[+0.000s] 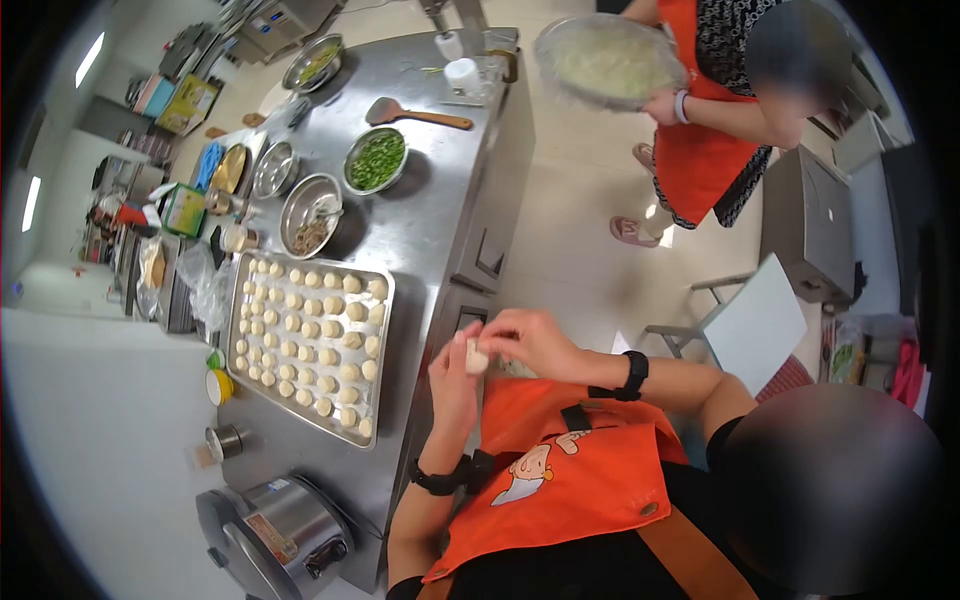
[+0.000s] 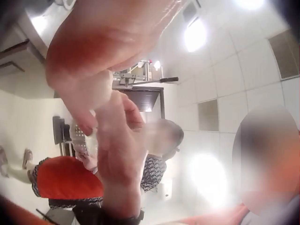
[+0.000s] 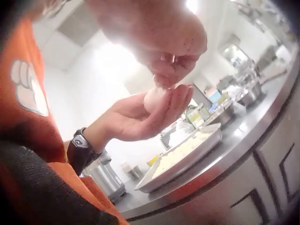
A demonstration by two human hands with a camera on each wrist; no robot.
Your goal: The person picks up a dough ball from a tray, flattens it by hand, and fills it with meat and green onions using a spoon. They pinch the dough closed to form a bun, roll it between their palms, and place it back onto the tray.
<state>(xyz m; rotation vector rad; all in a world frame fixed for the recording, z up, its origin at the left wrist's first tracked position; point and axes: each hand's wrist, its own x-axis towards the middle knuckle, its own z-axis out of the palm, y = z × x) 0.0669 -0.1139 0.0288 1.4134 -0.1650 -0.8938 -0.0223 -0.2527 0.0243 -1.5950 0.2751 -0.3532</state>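
A pale, rounded piece of dough [image 1: 476, 357] is held up in front of the orange apron, beyond the counter's edge. My left hand [image 1: 455, 388] cradles it from below with curved fingers, as the right wrist view shows of the dough [image 3: 155, 99]. From above, my right hand [image 1: 537, 345] pinches the dough's top edge between thumb and fingertips. Fingers hide much of the dough [image 2: 97, 90] in the left wrist view. To the left of the hands, a metal tray [image 1: 384, 335] carries rows of small round dough pieces [image 1: 329, 356].
On the steel counter [image 1: 420, 215] stand a bowl of chopped greens [image 1: 376, 160], a bowl of filling [image 1: 310, 235] and a wooden-handled spatula [image 1: 420, 115]. A steel cooker [image 1: 280, 535] sits at the near end. Another person [image 1: 700, 120] carries a large covered bowl [image 1: 610, 62] across the aisle.
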